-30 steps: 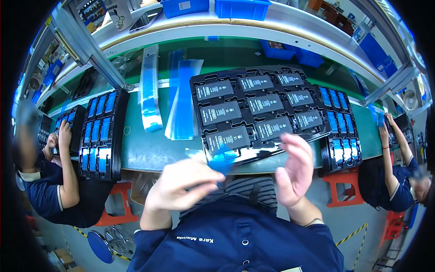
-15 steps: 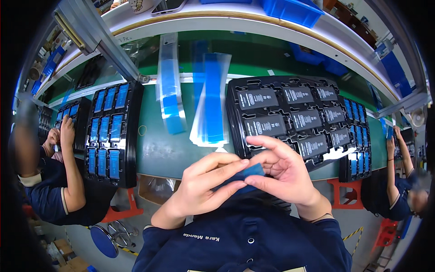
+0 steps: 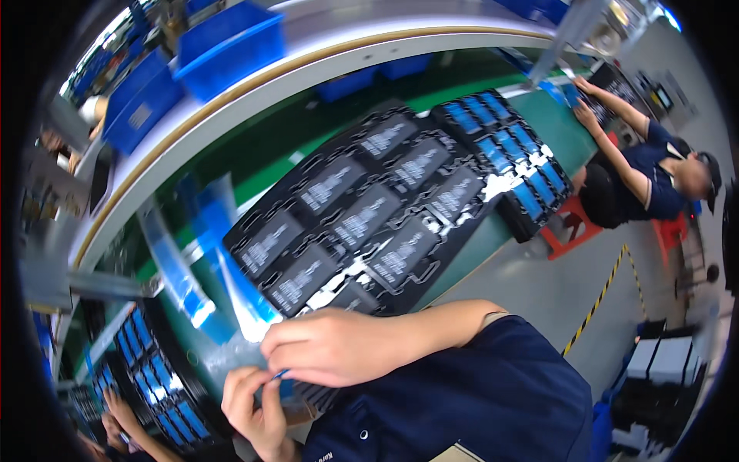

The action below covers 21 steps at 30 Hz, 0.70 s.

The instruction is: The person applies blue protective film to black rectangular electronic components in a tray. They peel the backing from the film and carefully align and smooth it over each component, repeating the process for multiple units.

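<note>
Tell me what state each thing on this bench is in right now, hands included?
Left hand: fingers curled, pinching a small blue film piece.
Right hand: closed, pinching the same film piece.
Black tray: lying flat, pockets filled with dark rectangular parts.
Tray of blue-covered parts: full, resting on the green bench.
Blue film strips: lying loose beside the tray.

Navy short-sleeved work shirt (image 3: pixel 493 393) with buttons, bare forearms, no gloves.

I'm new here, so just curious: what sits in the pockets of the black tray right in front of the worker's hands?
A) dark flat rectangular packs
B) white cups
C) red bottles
A: the black tray holds rows of dark flat rectangular packs, each in its own pocket.
</note>
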Each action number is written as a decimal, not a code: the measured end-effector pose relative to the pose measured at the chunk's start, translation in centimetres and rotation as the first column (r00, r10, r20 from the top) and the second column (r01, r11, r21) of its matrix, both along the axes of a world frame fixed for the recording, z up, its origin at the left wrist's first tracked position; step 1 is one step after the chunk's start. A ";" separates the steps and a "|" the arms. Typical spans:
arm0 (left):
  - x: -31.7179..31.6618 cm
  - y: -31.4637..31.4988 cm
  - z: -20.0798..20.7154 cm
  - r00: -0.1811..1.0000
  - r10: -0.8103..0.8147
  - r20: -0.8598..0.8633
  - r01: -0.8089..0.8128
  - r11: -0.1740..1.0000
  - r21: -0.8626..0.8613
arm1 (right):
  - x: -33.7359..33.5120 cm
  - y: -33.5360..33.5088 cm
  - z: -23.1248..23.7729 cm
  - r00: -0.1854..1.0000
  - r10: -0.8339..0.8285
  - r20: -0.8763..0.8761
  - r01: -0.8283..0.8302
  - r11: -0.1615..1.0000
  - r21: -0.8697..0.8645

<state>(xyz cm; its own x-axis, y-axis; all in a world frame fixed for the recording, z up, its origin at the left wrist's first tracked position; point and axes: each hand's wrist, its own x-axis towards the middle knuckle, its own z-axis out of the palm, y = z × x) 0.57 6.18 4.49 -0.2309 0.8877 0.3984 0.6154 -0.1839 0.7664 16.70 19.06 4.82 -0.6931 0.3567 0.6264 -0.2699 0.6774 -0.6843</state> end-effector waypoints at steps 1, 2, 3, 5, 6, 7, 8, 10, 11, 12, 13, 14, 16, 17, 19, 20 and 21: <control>0.2 -0.3 -0.1 0.998 -0.037 -0.047 0.036 0.999 -0.008 | 0.2 0.0 -0.2 0.999 0.033 -0.030 -0.034 0.999 -0.024; 0.9 -0.6 -0.3 0.999 0.020 0.033 -0.018 0.999 -0.051 | 0.4 0.0 -0.3 0.998 0.025 -0.057 -0.027 0.999 -0.026; 1.4 -0.6 0.0 0.999 0.027 0.046 -0.024 0.997 -0.074 | 0.6 0.0 -0.3 0.996 0.022 -0.087 -0.024 0.999 -0.028; 2.3 -0.3 0.6 0.993 0.053 -0.104 -0.056 0.998 -0.030 | 0.9 0.1 -0.7 0.988 0.008 -0.157 -0.010 1.000 -0.015; 2.7 -0.3 0.7 0.991 0.060 -0.117 -0.065 0.997 -0.039 | 1.1 0.1 -0.9 0.982 0.013 -0.187 -0.017 1.000 -0.019; 3.3 -0.2 1.0 0.981 0.093 -0.172 -0.097 0.995 -0.015 | 1.2 0.1 -1.1 0.975 0.030 -0.220 -0.036 0.999 -0.024; 3.5 -0.1 1.3 0.967 0.096 -0.236 -0.106 0.994 -0.029 | 1.4 0.1 -1.1 0.969 0.028 -0.245 -0.042 0.998 -0.054; 4.0 -0.1 1.8 0.958 0.127 -0.256 -0.140 0.990 -0.035 | 1.7 0.2 -1.0 0.950 0.034 -0.310 -0.070 0.992 -0.107; 4.2 -0.3 1.8 0.984 0.106 -0.145 -0.118 0.990 -0.076 | 1.9 0.2 -1.0 0.940 0.041 -0.339 -0.090 0.987 -0.131; 4.1 -0.9 1.5 0.989 0.149 -0.019 -0.150 0.985 -0.079 | 1.9 0.0 -1.1 0.940 0.052 -0.337 -0.125 0.972 -0.197; 4.3 -1.1 1.4 0.976 0.184 0.113 -0.176 0.981 -0.076 | 2.2 0.0 -1.2 0.941 0.094 -0.324 -0.182 0.950 -0.253; 4.7 -1.4 1.6 0.969 0.190 0.161 -0.177 0.980 -0.088 | 2.5 0.1 -1.2 0.941 0.136 -0.311 -0.235 0.922 -0.308; 5.9 -1.2 1.5 0.941 0.186 0.284 -0.165 0.982 -0.097 | 3.1 0.6 -1.4 0.933 0.214 -0.288 -0.316 0.870 -0.377; 5.6 -1.7 1.4 0.929 0.163 0.333 -0.118 0.982 -0.149 | 3.4 0.8 -1.4 0.925 0.247 -0.290 -0.353 0.843 -0.406; 4.6 -3.2 1.2 0.890 0.126 0.438 -0.016 0.969 -0.247 | 4.0 1.1 -1.2 0.905 0.312 -0.290 -0.419 0.777 -0.471; 4.8 -3.6 0.6 0.867 0.155 0.473 -0.058 0.975 -0.213 | 4.5 1.4 -0.8 0.893 0.371 -0.255 -0.450 0.708 -0.545; 5.0 -3.6 0.1 0.848 0.149 0.509 -0.055 0.979 -0.195 | 4.6 1.5 -0.9 0.894 0.381 -0.235 -0.445 0.697 -0.563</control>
